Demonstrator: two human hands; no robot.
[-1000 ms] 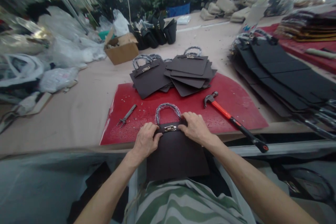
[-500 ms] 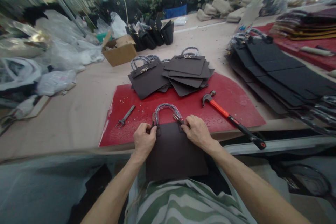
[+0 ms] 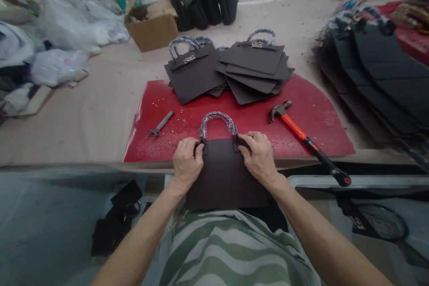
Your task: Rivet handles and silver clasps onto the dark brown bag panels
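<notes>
My left hand [image 3: 188,161] pinches the bag [image 3: 224,174] at its upper left, my right hand [image 3: 259,154] at its upper right—the clasp across its front has gone out of sight, leaving both handle tabs exposed. The bag sits near, at the table's [image 3: 107,120] edge. On the red mat [image 3: 253,120]: pronged tool [image 3: 161,124] left, more bags [image 3: 196,73] far, hammer [image 3: 300,134] right. Beyond—plastic [image 3: 72,24] and a box [image 3: 153,33] left, a dark stack [image 3: 375,71] right.

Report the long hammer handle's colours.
The long hammer handle is orange and black; head view shows it best.
</notes>
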